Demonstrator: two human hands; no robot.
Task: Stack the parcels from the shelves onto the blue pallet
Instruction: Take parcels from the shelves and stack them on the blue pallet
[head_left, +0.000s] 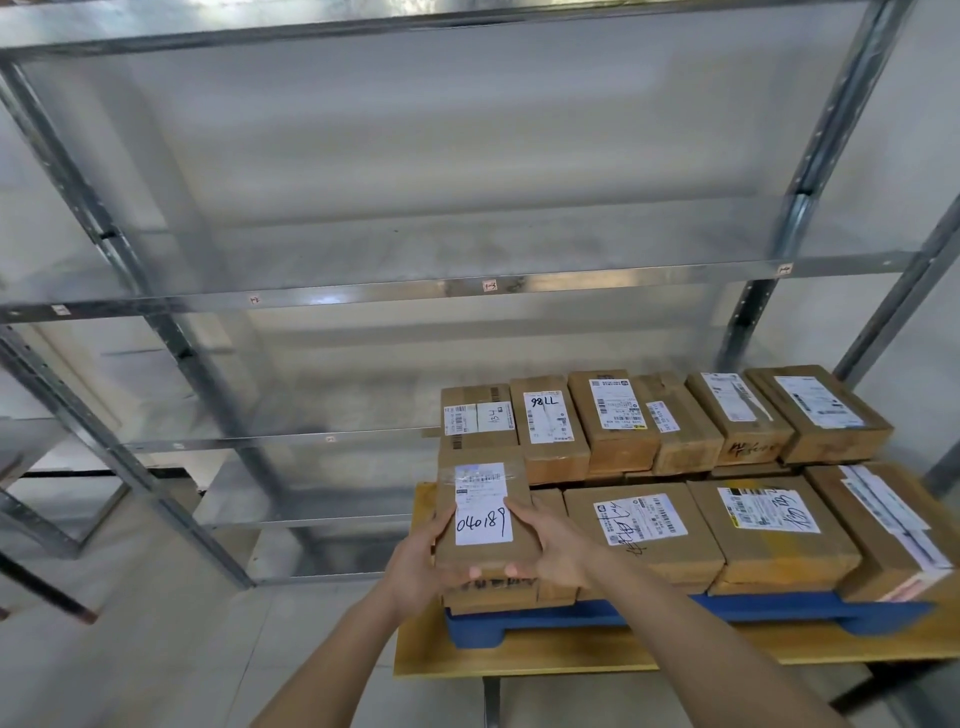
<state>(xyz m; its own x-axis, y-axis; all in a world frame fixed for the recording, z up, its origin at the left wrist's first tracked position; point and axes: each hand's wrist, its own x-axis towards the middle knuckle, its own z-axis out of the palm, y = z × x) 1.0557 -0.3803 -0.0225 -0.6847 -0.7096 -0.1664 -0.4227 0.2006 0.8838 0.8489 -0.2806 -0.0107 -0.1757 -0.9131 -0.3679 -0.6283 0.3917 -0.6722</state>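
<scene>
Item in hand: one brown cardboard parcel (485, 512), white label on top with "040189" handwritten. You hold it between both hands at about 6 o'clock in the view, over the near left corner of the stack.

Left hand (415, 566): your grip is closed around the parcel's left edge, thumb on top, fingers curled under the near face.

Right hand (553, 545): your grip wraps the right edge, thumb lying on top beside the label, fingertips (514, 570) curled under the near face.

Beneath it: another parcel (491, 592) with dark writing on its side; whether the held parcel rests on it or hangs just above, you cannot tell.

Blue pallet (675, 610): at 5 o'clock, on a wooden table (519, 657), loaded with labelled brown parcels in two rows. The far row stands higher and includes one marked "98LL" (548, 423). The near row holds larger flat parcels (779, 525).

Shelves (415, 291): a grey metal rack from 9 to 1 o'clock, behind and left of the pallet, with small tags on the rails.
</scene>
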